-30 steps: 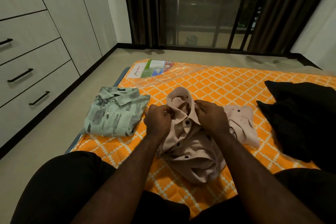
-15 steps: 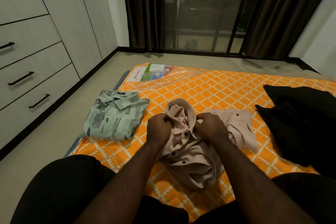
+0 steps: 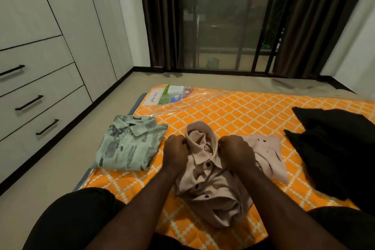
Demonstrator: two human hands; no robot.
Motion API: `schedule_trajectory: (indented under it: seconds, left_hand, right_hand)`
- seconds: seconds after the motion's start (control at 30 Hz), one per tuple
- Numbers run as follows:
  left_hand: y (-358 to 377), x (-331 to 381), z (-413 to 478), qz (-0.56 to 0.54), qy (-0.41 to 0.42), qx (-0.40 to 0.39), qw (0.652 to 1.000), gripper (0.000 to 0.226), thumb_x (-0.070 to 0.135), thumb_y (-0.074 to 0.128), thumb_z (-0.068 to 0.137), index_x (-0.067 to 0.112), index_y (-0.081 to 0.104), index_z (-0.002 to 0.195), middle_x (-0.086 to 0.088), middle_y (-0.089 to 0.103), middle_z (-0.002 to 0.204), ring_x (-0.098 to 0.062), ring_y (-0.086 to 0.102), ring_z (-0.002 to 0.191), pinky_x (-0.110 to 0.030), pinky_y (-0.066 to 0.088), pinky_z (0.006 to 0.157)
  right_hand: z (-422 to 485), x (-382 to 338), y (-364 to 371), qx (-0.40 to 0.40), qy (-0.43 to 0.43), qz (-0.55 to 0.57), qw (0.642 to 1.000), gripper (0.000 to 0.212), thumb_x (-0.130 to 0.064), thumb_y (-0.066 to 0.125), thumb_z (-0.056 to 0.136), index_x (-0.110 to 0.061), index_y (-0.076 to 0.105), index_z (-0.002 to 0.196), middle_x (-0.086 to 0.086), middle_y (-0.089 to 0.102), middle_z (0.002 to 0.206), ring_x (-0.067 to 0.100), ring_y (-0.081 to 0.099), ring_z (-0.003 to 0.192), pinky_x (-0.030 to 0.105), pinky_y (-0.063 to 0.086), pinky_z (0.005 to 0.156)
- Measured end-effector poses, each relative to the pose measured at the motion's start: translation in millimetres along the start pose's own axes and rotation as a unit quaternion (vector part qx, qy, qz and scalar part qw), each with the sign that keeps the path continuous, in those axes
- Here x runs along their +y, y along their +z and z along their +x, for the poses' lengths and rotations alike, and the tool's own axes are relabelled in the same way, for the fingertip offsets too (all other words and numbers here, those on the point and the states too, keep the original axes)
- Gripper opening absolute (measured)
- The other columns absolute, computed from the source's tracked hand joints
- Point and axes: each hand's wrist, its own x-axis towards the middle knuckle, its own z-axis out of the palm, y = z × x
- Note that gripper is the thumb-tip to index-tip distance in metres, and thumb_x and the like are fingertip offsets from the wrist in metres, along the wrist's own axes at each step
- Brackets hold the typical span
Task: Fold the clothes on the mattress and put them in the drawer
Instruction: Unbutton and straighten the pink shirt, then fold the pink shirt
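Pink shirt (image 3: 209, 186) is lying bunched on the mattress (image 3: 233, 111), just right of the green shirt (image 3: 127, 146); fingers of left hand (image 3: 175, 152) and right hand (image 3: 236, 152) are pinching its collar — uneven tugging may be skewing the fold.

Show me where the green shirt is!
In the head view, the green shirt lies on the mattress, at its left edge, left of the left hand and pink shirt.

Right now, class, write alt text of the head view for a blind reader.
The left hand and right hand grip the collar of a crumpled beige shirt on an orange mattress; a folded green shirt lies left, black clothes right.
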Motion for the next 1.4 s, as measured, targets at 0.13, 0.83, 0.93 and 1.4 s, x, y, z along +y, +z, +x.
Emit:
schedule_trajectory:
  seconds: [0.13,0.83,0.93,1.4]
  left_hand:
    - [-34.6,21.5,38.5,0.034,0.048,0.065,0.996,0.022,0.018,0.048,0.089,0.006,0.063,0.077,-0.011,0.061,0.08,-0.027,0.051,0.077,-0.041,0.041,0.065]
    - [-362.3,329.6,220.2,0.263,0.364,0.202,0.87,0.025,0.051,0.037,0.103,0.035,0.05,0.118,0.001,0.051,0.11,-0.018,0.054,0.085,-0.038,0.048,0.069]
    - [-375.0,330.9,221.1,0.287,0.387,0.134,0.866,0.013,0.048,0.046,0.103,0.04,0.048,0.113,0.004,0.047,0.109,-0.025,0.058,0.09,-0.034,0.042,0.069]
    - [-381.4,318.5,230.5,0.431,0.535,0.222,0.693,0.015,0.023,0.057,0.093,0.013,0.05,0.104,-0.009,0.058,0.083,-0.03,0.055,0.041,-0.028,0.035,0.036]
  right_hand:
    - [19.9,-6.1,-34.4,-0.01,-0.036,0.02,0.999,0.019,-0.027,0.065,0.089,-0.015,0.065,0.073,0.005,0.065,0.078,0.031,0.065,0.079,0.034,0.043,0.06]
    - [127.6,-66.9,-471.3,0.326,-0.173,-0.014,0.929,0.039,-0.067,0.055,0.093,-0.033,0.043,0.078,-0.006,0.055,0.073,0.021,0.059,0.069,0.032,0.04,0.057]
    - [132.0,-63.5,-490.6,0.262,-0.178,-0.07,0.946,0.048,-0.07,0.065,0.085,-0.033,0.036,0.071,-0.006,0.056,0.076,0.02,0.053,0.069,0.035,0.04,0.064]
    - [151.6,-8.4,-460.0,0.211,0.005,0.156,0.965,0.025,-0.01,0.075,0.087,-0.026,0.06,0.096,0.0,0.063,0.096,0.017,0.065,0.085,0.038,0.062,0.071]
